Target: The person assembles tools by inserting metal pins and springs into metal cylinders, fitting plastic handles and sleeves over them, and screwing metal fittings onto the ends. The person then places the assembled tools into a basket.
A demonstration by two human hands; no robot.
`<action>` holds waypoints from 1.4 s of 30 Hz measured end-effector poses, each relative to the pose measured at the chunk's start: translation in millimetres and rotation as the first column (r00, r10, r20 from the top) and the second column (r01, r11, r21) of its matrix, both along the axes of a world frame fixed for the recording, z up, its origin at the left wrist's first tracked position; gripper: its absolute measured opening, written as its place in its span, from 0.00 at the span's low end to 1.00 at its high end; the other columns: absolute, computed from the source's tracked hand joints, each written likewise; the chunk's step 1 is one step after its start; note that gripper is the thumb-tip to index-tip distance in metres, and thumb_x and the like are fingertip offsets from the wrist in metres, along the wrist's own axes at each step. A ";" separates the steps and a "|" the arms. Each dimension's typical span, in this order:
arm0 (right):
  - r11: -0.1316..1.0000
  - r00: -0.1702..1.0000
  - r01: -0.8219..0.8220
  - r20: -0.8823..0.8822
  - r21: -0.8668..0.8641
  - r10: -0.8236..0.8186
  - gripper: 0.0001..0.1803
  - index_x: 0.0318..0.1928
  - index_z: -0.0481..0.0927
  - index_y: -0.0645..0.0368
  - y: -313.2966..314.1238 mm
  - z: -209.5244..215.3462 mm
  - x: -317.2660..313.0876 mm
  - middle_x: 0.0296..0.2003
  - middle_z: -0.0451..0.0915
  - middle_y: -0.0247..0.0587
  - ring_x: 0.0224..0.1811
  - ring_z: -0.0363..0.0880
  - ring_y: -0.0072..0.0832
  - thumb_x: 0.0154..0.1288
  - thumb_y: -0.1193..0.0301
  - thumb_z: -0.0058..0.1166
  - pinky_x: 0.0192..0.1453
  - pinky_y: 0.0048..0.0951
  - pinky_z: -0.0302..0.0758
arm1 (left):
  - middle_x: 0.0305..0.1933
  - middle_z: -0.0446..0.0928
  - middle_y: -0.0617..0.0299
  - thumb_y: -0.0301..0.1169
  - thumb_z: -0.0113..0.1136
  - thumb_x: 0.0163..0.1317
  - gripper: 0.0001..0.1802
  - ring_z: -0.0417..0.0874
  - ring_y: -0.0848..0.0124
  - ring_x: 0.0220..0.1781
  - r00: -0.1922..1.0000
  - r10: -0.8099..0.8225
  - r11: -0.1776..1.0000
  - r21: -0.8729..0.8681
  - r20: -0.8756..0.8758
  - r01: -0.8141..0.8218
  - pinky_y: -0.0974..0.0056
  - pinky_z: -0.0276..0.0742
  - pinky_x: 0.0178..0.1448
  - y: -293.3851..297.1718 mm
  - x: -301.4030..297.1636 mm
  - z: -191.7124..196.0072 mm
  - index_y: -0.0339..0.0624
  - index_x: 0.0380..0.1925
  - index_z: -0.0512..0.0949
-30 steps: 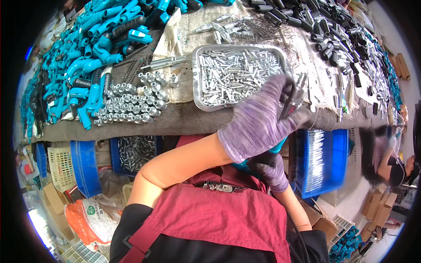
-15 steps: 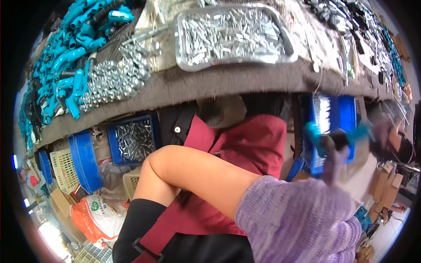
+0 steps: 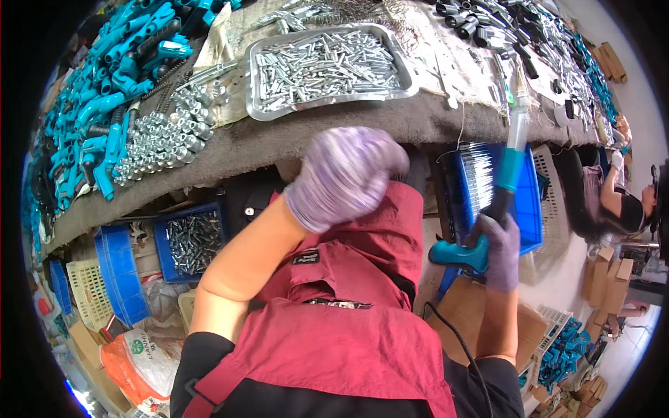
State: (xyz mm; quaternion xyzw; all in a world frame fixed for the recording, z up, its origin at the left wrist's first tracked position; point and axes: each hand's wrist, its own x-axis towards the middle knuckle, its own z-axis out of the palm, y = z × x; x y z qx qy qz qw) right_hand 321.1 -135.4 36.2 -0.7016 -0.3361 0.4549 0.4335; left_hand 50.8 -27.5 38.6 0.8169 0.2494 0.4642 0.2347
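My right hand [image 3: 503, 254], in a purple knit glove, grips a teal and black pistol-shaped tool [image 3: 500, 203] by its neck. The tool's teal handle [image 3: 458, 256] juts out to the left, and its pale narrow tip points away across the bench edge. In front of my lap, near the bench's near edge, my left hand [image 3: 345, 177] is gloved in purple too, rounded and slightly blurred. Its fingers look curled in, and anything inside them is hidden. Beyond it on the bench lies a metal tray [image 3: 268, 111] of small silver pins [image 3: 327, 66].
Teal plastic housings [image 3: 115, 83] and stacked metal cylinders [image 3: 164, 136] fill the bench's left. Black and metal parts [image 3: 481, 28] lie right. Beneath stand a bin of metal pieces [image 3: 191, 244] and a blue bin [image 3: 533, 223]. A black cord [image 3: 463, 345] hangs beside me; another person [image 3: 617, 198] sits right.
My left hand has swung from the lower right up and left to the bench edge. The tool, blurred and lying sideways before, now points away from me in my right hand.
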 end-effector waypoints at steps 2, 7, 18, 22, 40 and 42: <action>0.939 0.989 0.087 0.085 0.333 -0.121 0.13 0.37 0.70 0.63 1.6 9.9 1.1 0.21 0.75 0.39 0.20 0.73 0.26 0.54 0.71 0.57 0.28 0.26 0.71 | 0.27 0.77 0.58 0.23 0.51 0.43 0.07 0.78 0.58 0.29 0.991 0.127 0.991 -0.025 -0.043 -0.128 0.57 0.75 0.35 16.1 -10.7 -24.4 0.45 0.24 0.76; 0.746 0.910 0.147 0.206 0.649 -0.359 0.12 0.40 0.73 0.59 29.2 -52.7 35.8 0.25 0.75 0.36 0.27 0.72 0.24 0.57 0.73 0.59 0.40 0.27 0.72 | 0.25 0.76 0.58 0.22 0.51 0.43 0.05 0.77 0.58 0.27 0.929 0.322 0.945 -0.002 -0.183 -0.328 0.57 0.74 0.33 37.9 -28.5 -72.1 0.44 0.21 0.75; 0.982 0.975 -0.100 0.181 -0.157 0.129 0.20 0.42 0.70 0.63 10.0 -72.0 7.0 0.23 0.73 0.36 0.22 0.71 0.22 0.51 0.68 0.61 0.27 0.27 0.71 | 0.22 0.76 0.56 0.19 0.48 0.46 0.08 0.79 0.63 0.24 0.944 0.309 0.934 -0.147 -0.119 -0.324 0.63 0.74 0.31 30.2 -15.4 -66.2 0.39 0.23 0.76; 0.983 0.976 -0.183 0.124 0.028 0.178 0.24 0.45 0.69 0.62 -6.2 -44.4 -40.0 0.29 0.74 0.36 0.30 0.73 0.24 0.50 0.65 0.64 0.35 0.26 0.73 | 0.36 0.77 0.58 0.37 0.58 0.55 0.23 0.78 0.71 0.40 0.999 -0.020 0.707 -0.707 -0.036 -0.011 0.65 0.73 0.48 -0.5 36.0 -34.8 0.39 0.50 0.70; 0.463 -0.520 -0.770 0.852 -0.439 -0.058 0.07 0.21 0.76 0.53 80.2 36.8 -24.7 0.27 0.72 0.35 0.33 0.72 0.30 0.45 0.64 0.50 0.30 0.31 0.69 | 0.29 0.79 0.52 0.36 0.63 0.48 0.16 0.80 0.59 0.33 0.749 -0.570 0.640 -0.755 -0.338 0.146 0.59 0.72 0.42 10.4 90.7 -30.0 0.40 0.35 0.77; 0.498 -0.537 -0.713 0.841 -0.494 0.065 0.07 0.23 0.76 0.52 74.8 17.7 -19.7 0.28 0.73 0.35 0.33 0.73 0.31 0.45 0.63 0.51 0.32 0.32 0.69 | 0.30 0.79 0.50 0.35 0.62 0.48 0.15 0.81 0.56 0.34 0.705 -0.636 0.573 -0.804 -0.315 0.157 0.58 0.73 0.42 7.2 102.0 -48.3 0.41 0.35 0.77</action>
